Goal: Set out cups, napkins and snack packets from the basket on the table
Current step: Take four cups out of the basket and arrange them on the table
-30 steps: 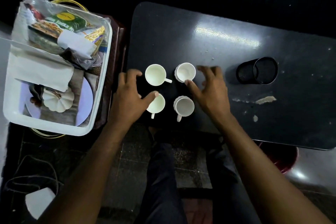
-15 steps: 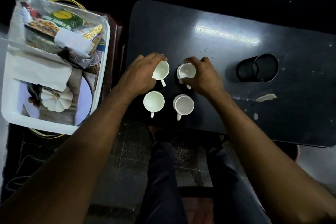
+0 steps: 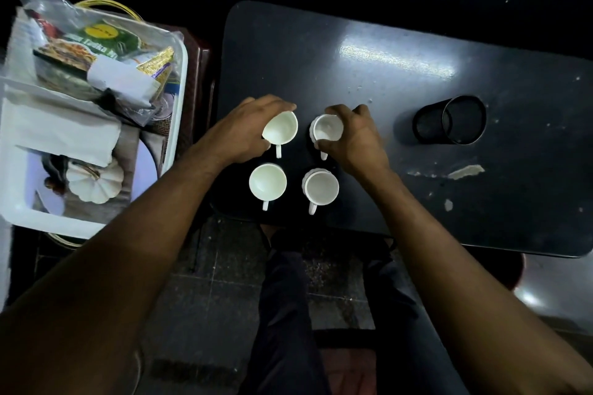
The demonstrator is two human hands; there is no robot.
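Several white cups stand in a square near the front left of the dark table (image 3: 385, 80). My left hand (image 3: 239, 131) grips the far left cup (image 3: 282, 130), which tilts to the right. My right hand (image 3: 353, 138) holds the far right cup (image 3: 327, 128). Both near cups, the left cup (image 3: 268, 183) and the right cup (image 3: 321, 186), stand upright and untouched, handles toward me. The white basket (image 3: 179, 90) at the left holds snack packets (image 3: 102, 42) and white napkins (image 3: 64, 135).
A black mesh holder (image 3: 449, 120) lies on its side on the table's right half. A white pumpkin-shaped piece (image 3: 94, 181) sits in the basket's near end. My legs are under the table's front edge. Torn patches mark the tabletop at the right.
Both hands moved from the near cups up to the two far cups and closed on them. The far cups' handles turned to point toward me, and the left one tilted.
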